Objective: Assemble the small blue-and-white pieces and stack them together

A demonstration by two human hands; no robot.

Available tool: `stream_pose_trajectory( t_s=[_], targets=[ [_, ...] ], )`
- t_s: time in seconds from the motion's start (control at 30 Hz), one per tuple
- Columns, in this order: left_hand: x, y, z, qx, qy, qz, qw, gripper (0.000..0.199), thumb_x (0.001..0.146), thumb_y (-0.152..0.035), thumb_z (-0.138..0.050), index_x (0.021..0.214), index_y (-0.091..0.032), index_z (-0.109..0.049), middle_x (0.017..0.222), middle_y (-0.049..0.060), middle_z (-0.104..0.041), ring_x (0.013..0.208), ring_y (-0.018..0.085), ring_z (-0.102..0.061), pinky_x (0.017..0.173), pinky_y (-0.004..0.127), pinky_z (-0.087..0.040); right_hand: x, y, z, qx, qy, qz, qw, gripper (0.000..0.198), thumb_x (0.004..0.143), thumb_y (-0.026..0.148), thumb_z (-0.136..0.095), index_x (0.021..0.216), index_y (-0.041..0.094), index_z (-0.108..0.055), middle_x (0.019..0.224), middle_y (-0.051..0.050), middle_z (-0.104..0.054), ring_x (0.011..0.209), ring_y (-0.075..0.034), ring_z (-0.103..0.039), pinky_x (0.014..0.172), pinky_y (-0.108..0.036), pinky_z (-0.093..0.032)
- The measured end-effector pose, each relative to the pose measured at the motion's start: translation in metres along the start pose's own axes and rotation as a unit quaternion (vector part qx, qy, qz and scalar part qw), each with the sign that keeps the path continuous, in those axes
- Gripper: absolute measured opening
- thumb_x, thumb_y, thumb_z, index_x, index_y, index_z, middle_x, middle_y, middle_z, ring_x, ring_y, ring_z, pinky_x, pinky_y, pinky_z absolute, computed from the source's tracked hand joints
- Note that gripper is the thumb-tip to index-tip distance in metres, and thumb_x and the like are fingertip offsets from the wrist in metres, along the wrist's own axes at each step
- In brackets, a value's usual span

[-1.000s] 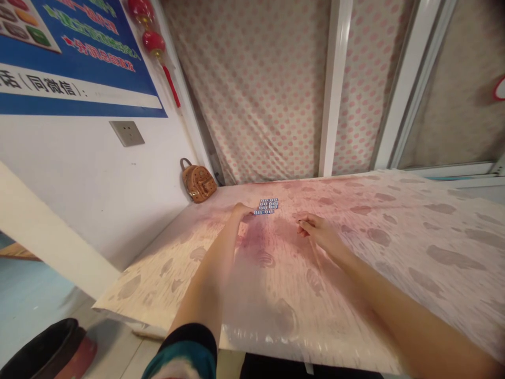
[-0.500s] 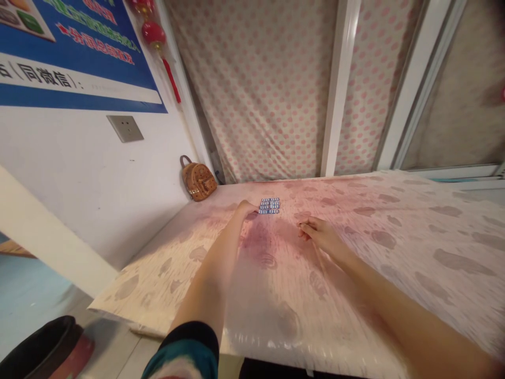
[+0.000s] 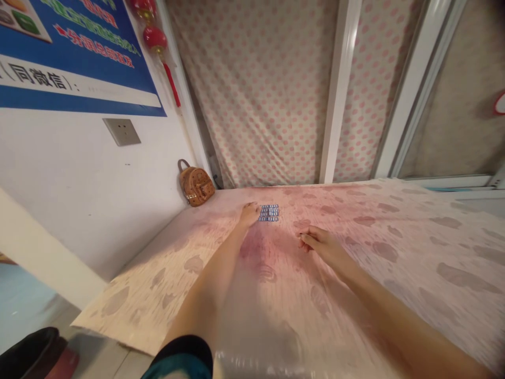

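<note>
A small block of blue-and-white pieces in rows (image 3: 270,213) lies on the patterned tablecloth (image 3: 272,295); the pieces are too small to name. At its left edge is my left hand (image 3: 249,213), fingers curled together and the tips against or just over the edge pieces. Whether something sits between those fingers is hidden. To the right of the block and nearer to me, my right hand (image 3: 314,239) hovers low over the cloth, apart from the block. Its thumb and fingers are pinched, with perhaps something tiny and dark at the tips.
A small brown backpack (image 3: 196,185) stands at the table's far left corner against the wall. Behind the table hangs a dotted curtain (image 3: 268,95) beside white frame posts (image 3: 341,95). A dark bin (image 3: 37,350) stands on the floor at lower left.
My left hand has lifted and turned slightly at the block's left edge, showing more of its back and fingers. The right hand keeps its pinch in nearly the same place. The view has shifted slightly.
</note>
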State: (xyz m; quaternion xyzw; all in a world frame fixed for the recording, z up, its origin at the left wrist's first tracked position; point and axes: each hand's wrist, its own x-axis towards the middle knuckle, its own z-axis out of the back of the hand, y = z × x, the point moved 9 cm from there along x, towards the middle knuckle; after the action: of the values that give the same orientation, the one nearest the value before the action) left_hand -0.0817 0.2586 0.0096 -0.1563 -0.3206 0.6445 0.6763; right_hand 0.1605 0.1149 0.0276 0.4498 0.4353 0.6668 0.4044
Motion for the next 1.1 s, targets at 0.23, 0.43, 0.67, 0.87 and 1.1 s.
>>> stream_pose_trajectory(
  t_s=[0.23,0.43,0.67,0.87,1.1],
  targets=[
    [0.043,-0.014,-0.05,0.044,0.055,-0.102,0.992,0.046,0.099,-0.029,-0.036,0.136,-0.015,-0.059,0.148,0.012,-0.053,0.142,0.022,-0.042,0.122,0.035,-0.022,-0.009,-0.002,0.028,-0.063,-0.003,-0.002,0.998,0.031,0.085,0.05,-0.055,0.075,0.021,-0.06,0.067,-0.003,-0.061,0.059,-0.017,-0.058,0.06,-0.032,-0.047],
    [0.048,-0.021,-0.073,0.091,0.128,-0.202,0.967,0.046,0.101,-0.033,-0.032,0.137,-0.022,-0.059,0.151,0.004,-0.05,0.144,0.016,-0.039,0.123,0.03,-0.024,-0.006,-0.011,0.065,-0.134,-0.06,-0.019,0.989,0.037,0.087,0.054,-0.052,0.071,0.022,-0.06,0.065,-0.003,-0.059,0.062,-0.019,-0.057,0.062,-0.033,-0.048],
    [-0.003,-0.036,-0.07,0.111,0.18,-0.298,0.931,0.048,0.101,-0.035,-0.034,0.143,-0.021,-0.05,0.154,0.007,-0.046,0.146,0.019,-0.036,0.124,0.038,-0.025,-0.004,-0.001,0.078,-0.132,-0.083,-0.026,0.988,0.037,0.085,0.057,-0.054,0.081,0.021,-0.064,0.065,-0.003,-0.06,0.06,-0.018,-0.057,0.058,-0.031,-0.049],
    [-0.033,-0.046,-0.065,0.092,0.186,-0.301,0.931,0.05,0.101,-0.035,-0.034,0.148,-0.02,-0.042,0.157,0.009,-0.042,0.147,0.02,-0.034,0.124,0.04,-0.025,-0.009,0.01,0.083,-0.118,-0.096,-0.003,0.988,0.034,0.086,0.053,-0.053,0.079,0.021,-0.062,0.064,-0.003,-0.061,0.06,-0.017,-0.057,0.059,-0.03,-0.048],
    [-0.021,-0.031,-0.033,0.115,-0.016,-0.144,0.983,0.052,0.101,-0.033,-0.031,0.148,-0.016,-0.042,0.156,0.013,-0.041,0.147,0.025,-0.033,0.124,0.045,-0.026,-0.014,0.017,0.062,-0.072,-0.048,0.008,0.996,0.031,0.087,0.048,-0.051,0.072,0.022,-0.058,0.067,-0.002,-0.061,0.06,-0.016,-0.057,0.06,-0.03,-0.048]
  ],
)
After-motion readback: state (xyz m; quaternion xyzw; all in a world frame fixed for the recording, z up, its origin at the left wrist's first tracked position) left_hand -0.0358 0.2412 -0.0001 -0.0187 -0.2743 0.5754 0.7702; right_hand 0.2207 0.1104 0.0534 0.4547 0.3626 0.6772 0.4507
